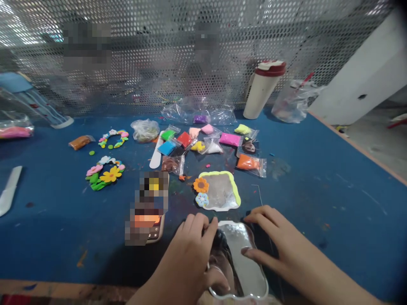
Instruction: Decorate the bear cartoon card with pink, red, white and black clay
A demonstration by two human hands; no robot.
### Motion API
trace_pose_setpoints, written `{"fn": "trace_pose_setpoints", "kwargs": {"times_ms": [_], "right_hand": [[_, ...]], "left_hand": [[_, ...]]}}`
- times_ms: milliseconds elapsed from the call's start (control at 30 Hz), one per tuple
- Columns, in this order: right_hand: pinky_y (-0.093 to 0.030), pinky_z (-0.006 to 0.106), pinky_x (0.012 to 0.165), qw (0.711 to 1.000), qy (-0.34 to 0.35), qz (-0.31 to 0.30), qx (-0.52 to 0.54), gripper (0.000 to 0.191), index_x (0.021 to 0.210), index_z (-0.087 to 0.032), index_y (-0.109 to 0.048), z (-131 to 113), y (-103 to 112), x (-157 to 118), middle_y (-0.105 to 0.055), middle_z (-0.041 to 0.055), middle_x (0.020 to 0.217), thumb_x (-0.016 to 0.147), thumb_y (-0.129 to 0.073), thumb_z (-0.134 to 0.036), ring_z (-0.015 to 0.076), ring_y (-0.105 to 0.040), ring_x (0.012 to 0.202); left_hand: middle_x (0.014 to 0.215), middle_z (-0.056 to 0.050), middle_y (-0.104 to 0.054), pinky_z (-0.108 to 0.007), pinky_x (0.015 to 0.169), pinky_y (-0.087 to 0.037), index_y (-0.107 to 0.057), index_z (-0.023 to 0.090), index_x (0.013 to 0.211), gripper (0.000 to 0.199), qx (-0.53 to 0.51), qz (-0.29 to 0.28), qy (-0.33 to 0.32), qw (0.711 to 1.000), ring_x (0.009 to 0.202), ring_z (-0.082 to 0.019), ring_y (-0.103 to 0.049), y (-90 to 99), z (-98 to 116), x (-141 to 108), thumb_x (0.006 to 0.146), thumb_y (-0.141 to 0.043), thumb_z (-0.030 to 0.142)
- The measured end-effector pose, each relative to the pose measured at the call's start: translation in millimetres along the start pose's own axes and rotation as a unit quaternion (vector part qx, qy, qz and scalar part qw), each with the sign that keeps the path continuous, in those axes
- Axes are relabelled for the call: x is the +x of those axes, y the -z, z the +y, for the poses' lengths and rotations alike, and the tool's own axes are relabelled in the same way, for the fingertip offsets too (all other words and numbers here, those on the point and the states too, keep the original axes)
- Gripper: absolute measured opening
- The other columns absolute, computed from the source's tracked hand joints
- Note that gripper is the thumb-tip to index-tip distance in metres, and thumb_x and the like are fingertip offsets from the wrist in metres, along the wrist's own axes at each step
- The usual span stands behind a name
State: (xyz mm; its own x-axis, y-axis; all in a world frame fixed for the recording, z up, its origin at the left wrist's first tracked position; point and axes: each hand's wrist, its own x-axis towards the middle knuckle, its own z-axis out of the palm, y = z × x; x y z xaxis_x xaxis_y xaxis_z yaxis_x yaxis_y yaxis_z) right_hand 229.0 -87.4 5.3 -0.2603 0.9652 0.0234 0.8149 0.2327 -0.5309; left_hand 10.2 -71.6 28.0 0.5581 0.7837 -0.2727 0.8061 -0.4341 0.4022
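Left: flower-decorated ring (pixel 111 174) on blue tabletop (pixel 57 237). Next: smartphone (pixel 156 234), near left hand (pixel 190 250). Left hand: fingers loosely bent at upper left of wavy-edged mirror (pixel 249 275), thumb at its lower left; firmness of hold cannot be told. Centre: wavy-edged mirror between both hands, near table's front edge; flower-trimmed mirror (pixel 219 190) beyond it. Farther right: white tumbler (pixel 262 95) with red lid, at back. Right hand (pixel 270 235): thumb and forefinger spread apart at mirror's right side, not closed round anything.
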Motion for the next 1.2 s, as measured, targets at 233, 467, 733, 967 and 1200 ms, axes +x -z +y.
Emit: {"fn": "trace_pose_setpoints", "kwargs": {"times_ms": [233,467,733,967,1200], "right_hand": [[-0.05,0.045,0.078,0.997,-0.031,0.065,0.0,0.028,0.093,-0.023,-0.06,-5,-24,0,-0.063,0.0064,0.098,0.07,-0.074,-0.018,0.0267,-0.06,0.091],[-0.046,0.045,0.077,0.996,-0.028,0.085,-0.001,0.022,0.091,-0.026,-0.062,-3,-27,0,-0.064,0.0053,0.096,0.072,-0.073,-0.027,0.0266,-0.059,0.089],[-0.048,0.042,0.076,0.993,0.002,0.109,0.033,0.012,0.088,-0.027,-0.065,-6,-19,-4,-0.066,0.0044,0.093,0.079,-0.067,-0.033,0.0252,-0.06,0.089],[-0.051,0.038,0.077,0.984,-0.02,0.173,0.041,0.018,0.096,-0.025,-0.062,-5,-19,-6,-0.066,0.0059,0.095,0.093,-0.044,-0.027,0.0226,-0.063,0.09],[-0.052,0.033,0.07,0.976,-0.043,0.209,0.038,0.021,0.095,-0.024,-0.058,7,-29,-7,-0.064,0.0056,0.091,0.09,-0.04,-0.016,0.0204,-0.064,0.084]], "left_hand": [[0.101,-0.008,-0.054,-0.044,0.083,-0.049,-0.051,0.015,0.133,0.068,-0.025,0.032,0.039,0.998,0.094,-0.027,-0.052,-3.0,-1,-5,0.07,-0.074,0.022],[0.103,-0.007,-0.054,-0.042,0.084,-0.049,-0.049,0.017,0.135,0.073,-0.018,0.056,0.034,0.998,0.096,-0.026,-0.053,-9.6,-2,-6,0.068,-0.077,0.02],[0.099,-0.008,-0.055,-0.041,0.077,-0.052,-0.048,0.016,0.136,0.081,0.059,0.148,-0.024,0.987,0.089,-0.025,-0.055,-29.0,-9,-12,0.064,-0.083,0.027],[0.099,-0.011,-0.062,-0.041,0.074,-0.055,-0.058,0.01,0.118,0.054,0.06,0.247,-0.071,0.965,0.088,-0.027,-0.061,-25.4,-19,-19,0.07,-0.079,0.02],[0.101,-0.007,-0.065,-0.034,0.084,-0.048,-0.058,0.016,0.112,0.023,0.097,0.376,-0.056,0.92,0.094,-0.02,-0.062,5.5,-49,-26,0.094,-0.044,0.013]]}}
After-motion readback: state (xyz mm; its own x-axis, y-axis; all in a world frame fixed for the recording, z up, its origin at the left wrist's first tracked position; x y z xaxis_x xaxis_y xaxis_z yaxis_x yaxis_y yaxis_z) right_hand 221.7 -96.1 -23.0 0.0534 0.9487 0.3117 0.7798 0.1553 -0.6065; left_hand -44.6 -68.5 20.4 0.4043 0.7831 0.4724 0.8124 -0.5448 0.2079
